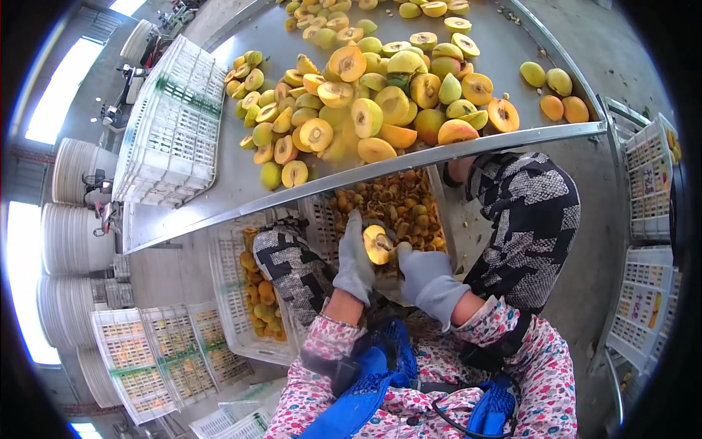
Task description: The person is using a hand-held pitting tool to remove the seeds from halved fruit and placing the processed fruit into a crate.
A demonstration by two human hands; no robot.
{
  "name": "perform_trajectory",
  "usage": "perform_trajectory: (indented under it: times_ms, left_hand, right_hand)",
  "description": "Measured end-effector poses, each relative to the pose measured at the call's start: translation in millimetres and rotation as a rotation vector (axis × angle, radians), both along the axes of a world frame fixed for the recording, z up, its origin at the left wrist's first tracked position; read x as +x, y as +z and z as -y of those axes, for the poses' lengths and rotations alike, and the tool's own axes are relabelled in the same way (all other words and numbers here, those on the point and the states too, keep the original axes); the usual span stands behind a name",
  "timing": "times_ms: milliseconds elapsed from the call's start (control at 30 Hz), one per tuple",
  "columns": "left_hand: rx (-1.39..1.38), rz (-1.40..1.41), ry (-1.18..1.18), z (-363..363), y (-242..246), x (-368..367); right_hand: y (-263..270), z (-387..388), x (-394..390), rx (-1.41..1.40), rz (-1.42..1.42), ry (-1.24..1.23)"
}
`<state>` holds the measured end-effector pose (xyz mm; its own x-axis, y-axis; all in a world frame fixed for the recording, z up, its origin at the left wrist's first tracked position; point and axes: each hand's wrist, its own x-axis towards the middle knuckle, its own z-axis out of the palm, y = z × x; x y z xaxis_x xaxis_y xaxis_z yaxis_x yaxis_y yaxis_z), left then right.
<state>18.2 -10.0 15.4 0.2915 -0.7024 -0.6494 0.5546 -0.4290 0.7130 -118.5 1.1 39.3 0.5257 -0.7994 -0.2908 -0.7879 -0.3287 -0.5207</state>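
Observation:
My left hand (354, 263), in a grey knit glove, holds a halved yellow peach (376, 245) with its cut face up. My right hand (430, 277), gloved the same way, is curled around what looks like a small pitting tool (391, 253), mostly hidden by the fingers. The tool's end meets the right side of the cut face. Both hands are between my knees, above a plastic crate (318, 222) of brownish peach pieces and stones (406, 200). Beyond them, a metal table (241, 148) bears a heap of halved peaches (340, 110).
The table's raised metal rim (356, 181) runs just beyond my hands. Stacked white crates (170, 126) stand on its left end. A crate of peach halves (225, 291) is beside my left leg. More crates (639, 307) stand at right, and stacked round tubs (77, 238) at far left.

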Motion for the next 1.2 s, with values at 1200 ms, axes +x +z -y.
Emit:
perform_trajectory:
  times_ms: [1200]
  left_hand:
    - [-0.526, 0.414, -0.199, -46, -3, -11]
  right_hand:
    - [-19, -6, -18, 0.838, 0.676, -0.059]
